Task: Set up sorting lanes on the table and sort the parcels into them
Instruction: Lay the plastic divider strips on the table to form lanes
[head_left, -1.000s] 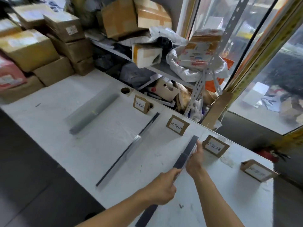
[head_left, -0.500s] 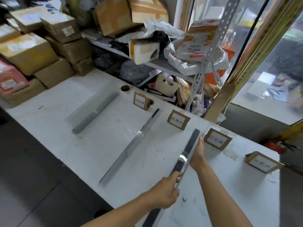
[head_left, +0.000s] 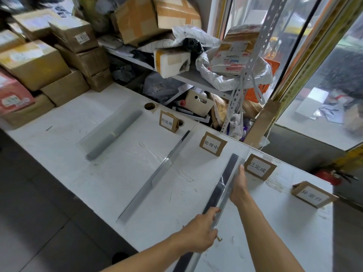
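Nearest you, at about 6 o'clock, your left hand curls its fingers round the near part of a long dark divider strip that lies on the white desk. Just beyond, at 5 o'clock of centre, your right hand rests flat along the strip's right edge, fingers straight and together, pressing it rather than gripping. The strip runs from the desk's near edge toward 1 o'clock, its far end between two cardboard label cards.

To its left, a second strip lies on the same slant, and further left, at 10 o'clock, a third, grey strip lies under clear film.

Four label cards stand along the desk's far edge: the first card at 12 o'clock, the second card beside the held strip's far end, the third card just right of your right hand, and the fourth card at 3 o'clock.

Farthest off, cardboard parcels are stacked on the desk's far left corner, at 10 to 11 o'clock, and a metal shelf at 12 o'clock holds more parcels and bags.
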